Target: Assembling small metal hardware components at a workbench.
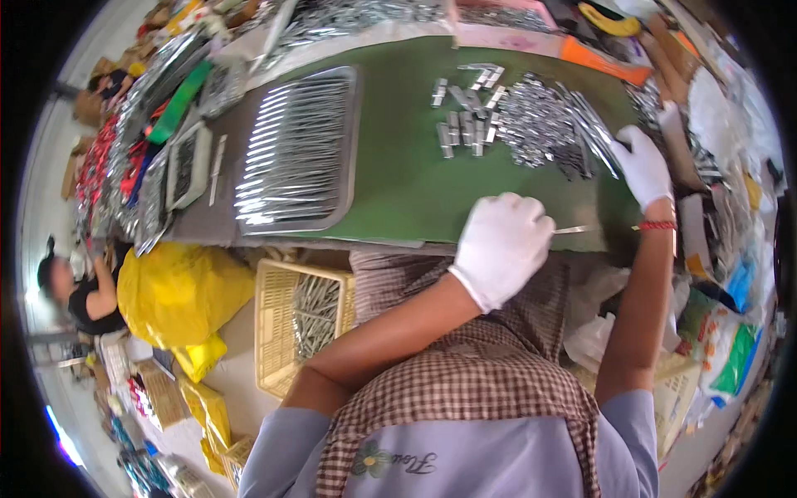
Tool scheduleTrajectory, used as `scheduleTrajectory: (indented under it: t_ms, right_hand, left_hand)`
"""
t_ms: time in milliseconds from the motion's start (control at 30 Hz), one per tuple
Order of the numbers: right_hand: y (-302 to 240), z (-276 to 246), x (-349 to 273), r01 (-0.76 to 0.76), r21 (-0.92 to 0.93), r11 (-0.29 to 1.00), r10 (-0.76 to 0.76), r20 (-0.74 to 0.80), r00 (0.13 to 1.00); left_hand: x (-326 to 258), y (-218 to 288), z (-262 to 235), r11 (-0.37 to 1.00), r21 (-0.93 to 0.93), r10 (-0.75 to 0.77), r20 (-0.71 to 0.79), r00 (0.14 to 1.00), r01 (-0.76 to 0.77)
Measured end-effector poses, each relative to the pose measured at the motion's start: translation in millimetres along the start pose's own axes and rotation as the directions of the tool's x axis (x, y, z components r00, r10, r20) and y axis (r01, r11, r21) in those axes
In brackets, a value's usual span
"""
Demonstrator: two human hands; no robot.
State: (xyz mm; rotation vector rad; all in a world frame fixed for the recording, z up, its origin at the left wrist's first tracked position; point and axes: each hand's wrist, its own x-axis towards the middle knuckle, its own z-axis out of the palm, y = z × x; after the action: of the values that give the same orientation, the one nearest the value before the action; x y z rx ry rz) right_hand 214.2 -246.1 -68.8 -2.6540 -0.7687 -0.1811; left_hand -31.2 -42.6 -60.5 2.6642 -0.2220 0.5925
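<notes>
My left hand (503,249), in a white glove, is closed over the near edge of the green tabletop (398,149). A thin silvery metal strip (575,229) sticks out to the right from its fingers. Further right, my white-gloved right hand (646,170) reaches to a bundle of long metal strips (591,124), with thumb and fingertips pinched at its near right side. Left of that bundle lies a heap of small shiny metal parts (535,120). Several short flat metal pieces (465,129) lie beside the heap, some in rows.
A metal tray (353,158) at the left holds rows of slim tapered metal pieces. A pink bin (506,18) of metal parts stands at the back. Below the table are a cream crate (274,332) and a yellow bag (183,290). Another person (91,290) sits at far left.
</notes>
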Motion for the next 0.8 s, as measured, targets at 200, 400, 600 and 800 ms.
scheduleTrajectory:
  t_ms: [200, 400, 600, 800]
  right_hand:
    - [45.6, -0.1, -3.1, 0.004, -0.029, 1.000, -0.002, 0.056, 0.998]
    - [68.7, 10.2, 8.0, 0.033, -0.022, 0.999, -0.031, 0.079, 0.996]
    - [69.5, 13.6, 12.9, 0.007, -0.020, 1.000, -0.005, 0.076, 0.997]
    - [70.8, 1.8, 1.2, -0.186, 0.214, 0.959, 0.190, 0.005, 0.982]
  left_hand:
    - [-11.6, -14.2, -21.6, 1.000, -0.011, -0.031, -0.145, 0.989, 0.029]
    - [-42.4, -108.3, -145.9, 0.912, 0.314, -0.189, -0.247, 0.950, 0.263]
    - [-86.3, -189.1, -201.4, 0.755, 0.371, -0.504, -0.200, 0.840, 0.541]
    - [-90.0, -198.2, -199.4, 0.754, 0.349, -0.556, -0.112, 0.823, 0.557]
